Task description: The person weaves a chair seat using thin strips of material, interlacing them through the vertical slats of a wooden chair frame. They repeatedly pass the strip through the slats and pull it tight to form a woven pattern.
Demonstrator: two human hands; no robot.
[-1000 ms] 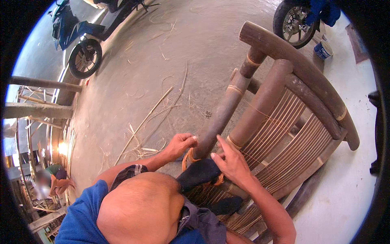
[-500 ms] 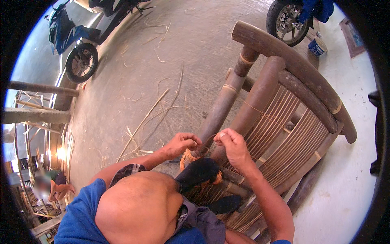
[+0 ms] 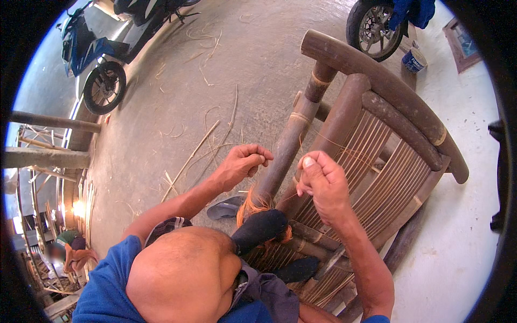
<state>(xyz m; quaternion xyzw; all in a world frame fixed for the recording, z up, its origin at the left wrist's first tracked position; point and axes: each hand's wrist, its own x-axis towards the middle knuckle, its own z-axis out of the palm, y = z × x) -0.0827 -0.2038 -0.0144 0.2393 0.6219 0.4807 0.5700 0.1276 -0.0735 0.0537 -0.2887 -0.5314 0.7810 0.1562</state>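
My right hand (image 3: 326, 185) is closed in a pinch on a thin orange-brown strand (image 3: 300, 142), which curls up above the fingertips over the bamboo chair's slats. To its left, my left hand (image 3: 246, 162) is closed too, thumb against curled fingers, beside the chair's thick round pole. Whatever it may hold is too fine to make out. Below both hands a loose bundle of orange strands (image 3: 251, 205) hangs around the lower end of that pole. The dark brown bamboo chair (image 3: 350, 105) lies tilted, and my dark-covered foot (image 3: 261, 230) rests against it.
Thin offcut strips (image 3: 207, 141) are strewn over the concrete floor. A grey sandal (image 3: 225, 208) lies beside the orange bundle. A motorbike (image 3: 102, 59) stands far left, another wheel (image 3: 372, 32) and a bucket (image 3: 414, 60) far right. Another person (image 3: 75, 250) is at the lower left.
Both hands have risen away from the orange bundle and drawn slightly farther apart. The right hand has turned, and its strand now curls up above the fingers. More of the grey sandal shows.
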